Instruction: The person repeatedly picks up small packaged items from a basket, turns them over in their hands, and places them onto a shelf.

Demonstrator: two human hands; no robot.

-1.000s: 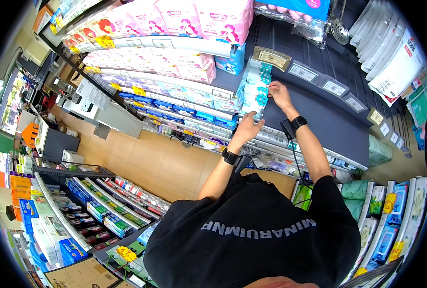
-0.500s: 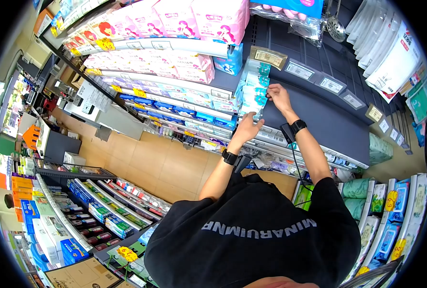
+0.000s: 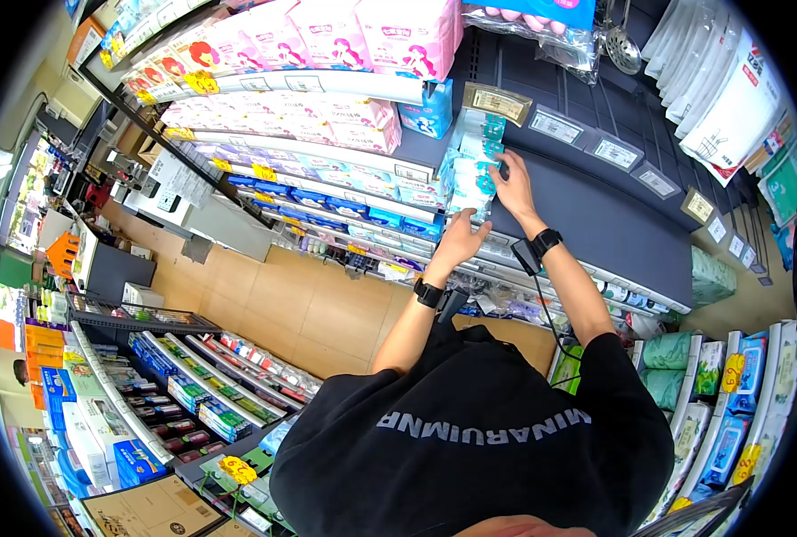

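A row of light blue and teal soft packs [image 3: 473,172] stands on a dark grey shelf [image 3: 600,234], at the shelf's left end. My right hand [image 3: 516,190] is at the right side of the row, its bent fingers touching or very near the packs. At the near end of the row, by the shelf's front edge, is my left hand [image 3: 458,243], with thumb and fingers apart. Neither hand visibly grips a pack. The fingertips of my left hand partly cover the nearest pack.
Pink packs [image 3: 407,40] fill the shelves to the left. Price-tag holders [image 3: 557,128] hang above the grey shelf, with white bagged goods [image 3: 730,107] at the upper right. Behind me are more stocked shelves [image 3: 192,385] and a cardboard box [image 3: 152,512].
My right hand has shifted slightly left and turned, its fingers now closer against the side of the packs. My left hand has stayed almost in place.
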